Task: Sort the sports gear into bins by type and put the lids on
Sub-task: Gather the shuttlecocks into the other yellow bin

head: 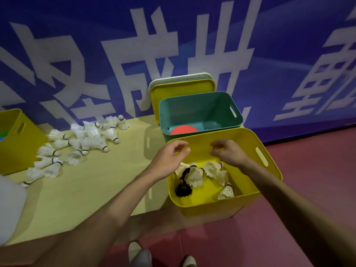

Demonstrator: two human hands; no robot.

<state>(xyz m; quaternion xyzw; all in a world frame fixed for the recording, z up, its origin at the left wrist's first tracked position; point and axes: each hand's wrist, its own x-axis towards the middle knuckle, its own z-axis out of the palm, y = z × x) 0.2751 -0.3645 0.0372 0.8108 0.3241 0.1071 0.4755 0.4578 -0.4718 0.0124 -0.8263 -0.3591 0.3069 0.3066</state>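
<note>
Hovering over the near yellow bin [248,139], both hands are empty. The left hand [169,157] has its fingers [183,149] loosely curled, thumb just apart from the forefinger. The right hand [229,153] mirrors it, with fingers [217,145] slack and slightly spread. Nothing shows between either set of fingertips, and neither hand touches the bin's wall.

Directly beneath them, on the bin's floor, lie a few shuttlecocks [212,169] on their sides, beside a dark tangled thing [184,186] that I cannot identify.

The unsorted shuttlecock pile [82,143] is what the next move turns on. It lies well apart to the left of both hands, spread across the pale mat [107,180]. The left hand is clearly the nearer one, while the right would have to cross over the bin's rim. The pile's long axes are mixed: many cork ends point right, toward the bins, and those at the near end point the other way. A grip by the cork would therefore likely be easiest from the bin side.

Beyond the near bin stands a teal bin [200,108] holding a red disc [184,130]. Behind it a yellow lid [173,93] and a white lid [154,83] lean on the wall, so lidding is not yet begun.
</note>
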